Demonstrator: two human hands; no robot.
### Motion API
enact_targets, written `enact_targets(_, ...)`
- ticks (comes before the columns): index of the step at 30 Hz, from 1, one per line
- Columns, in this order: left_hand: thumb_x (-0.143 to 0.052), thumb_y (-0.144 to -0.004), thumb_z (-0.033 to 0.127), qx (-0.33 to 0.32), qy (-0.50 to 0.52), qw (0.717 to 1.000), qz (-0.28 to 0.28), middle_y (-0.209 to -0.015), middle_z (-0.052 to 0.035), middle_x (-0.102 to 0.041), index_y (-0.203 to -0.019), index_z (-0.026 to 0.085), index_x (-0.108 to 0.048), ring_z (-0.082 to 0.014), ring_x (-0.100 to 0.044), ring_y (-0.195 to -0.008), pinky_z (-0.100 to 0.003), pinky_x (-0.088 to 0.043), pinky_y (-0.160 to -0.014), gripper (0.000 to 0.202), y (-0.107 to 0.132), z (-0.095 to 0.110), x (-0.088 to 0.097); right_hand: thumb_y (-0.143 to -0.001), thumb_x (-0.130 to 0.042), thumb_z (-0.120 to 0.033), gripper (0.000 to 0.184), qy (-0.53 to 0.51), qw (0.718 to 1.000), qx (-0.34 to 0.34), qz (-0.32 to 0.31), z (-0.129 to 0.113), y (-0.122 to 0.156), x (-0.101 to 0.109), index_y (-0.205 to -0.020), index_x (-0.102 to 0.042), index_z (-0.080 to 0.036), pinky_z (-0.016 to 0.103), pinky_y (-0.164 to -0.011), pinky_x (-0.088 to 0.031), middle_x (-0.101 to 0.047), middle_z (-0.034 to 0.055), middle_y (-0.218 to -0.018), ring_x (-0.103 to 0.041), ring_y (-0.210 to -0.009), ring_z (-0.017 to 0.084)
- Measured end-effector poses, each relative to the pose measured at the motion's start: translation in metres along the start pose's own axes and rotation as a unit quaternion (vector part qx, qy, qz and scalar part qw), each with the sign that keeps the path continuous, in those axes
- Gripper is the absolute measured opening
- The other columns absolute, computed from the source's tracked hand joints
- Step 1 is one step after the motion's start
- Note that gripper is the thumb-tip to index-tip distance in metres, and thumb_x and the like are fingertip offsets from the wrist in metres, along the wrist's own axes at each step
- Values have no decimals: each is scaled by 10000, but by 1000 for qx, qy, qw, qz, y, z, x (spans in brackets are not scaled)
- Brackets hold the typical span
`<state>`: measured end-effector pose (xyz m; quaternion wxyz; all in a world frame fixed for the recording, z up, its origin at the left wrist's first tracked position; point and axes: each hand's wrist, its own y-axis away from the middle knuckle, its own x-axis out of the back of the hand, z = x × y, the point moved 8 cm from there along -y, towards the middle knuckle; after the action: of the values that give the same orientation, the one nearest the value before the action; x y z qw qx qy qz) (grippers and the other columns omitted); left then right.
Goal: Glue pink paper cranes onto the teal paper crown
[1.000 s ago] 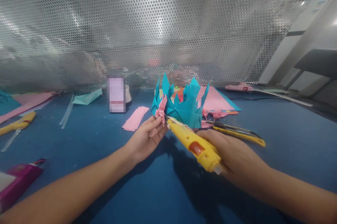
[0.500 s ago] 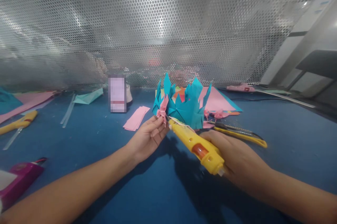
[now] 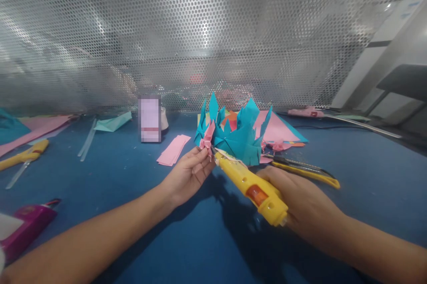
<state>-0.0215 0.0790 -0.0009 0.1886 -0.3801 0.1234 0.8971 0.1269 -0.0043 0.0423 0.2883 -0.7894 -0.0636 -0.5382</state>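
Note:
My left hand [image 3: 187, 175] pinches a small pink folded paper piece [image 3: 207, 136] at the edge of a spiky teal paper cluster [image 3: 238, 135] on the blue table. My right hand [image 3: 300, 204] is wrapped round a yellow glue gun [image 3: 251, 184]. The gun's nozzle points up and left and touches the base of the pink piece, right by my left fingertips.
A yellow utility knife [image 3: 305, 170] lies just right of the cluster, with pink sheets [image 3: 271, 126] behind. A stack of pink strips [image 3: 173, 149], a blurred bottle [image 3: 149, 118], another yellow glue gun [image 3: 25, 155] and a magenta tool [image 3: 28, 226] lie left. Perforated metal screen [image 3: 200, 35] behind the table.
The view has drifted slightly. My right hand with the glue gun has edged a little right and down. My left hand keeps its pinch on the pink piece.

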Motion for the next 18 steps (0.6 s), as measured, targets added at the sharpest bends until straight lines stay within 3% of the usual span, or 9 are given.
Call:
enact_targets(11,-576,-815,82,-3,12,1000,-14,-761,1,-651,-826,121,-627,-57,-625,-692,-163,-520,-703,65,-2,0,-1,-754,-552,-200,257,5,1000,12,-21,-3,-4,-3,-1011,-564,-205,251,-567,-459,-668,34,-808,-630,-657,176)
enact_targets(18,-605,-806,132,-48,-25,998,13,-762,10,-656,-838,136,-627,-66,-617,-710,-191,-506,-736,39,-3,9,4,-743,-543,-150,314,3,999,28,-28,-6,-3,-4,-1051,-542,-213,250,-596,-468,-679,22,-878,-638,-720,169)
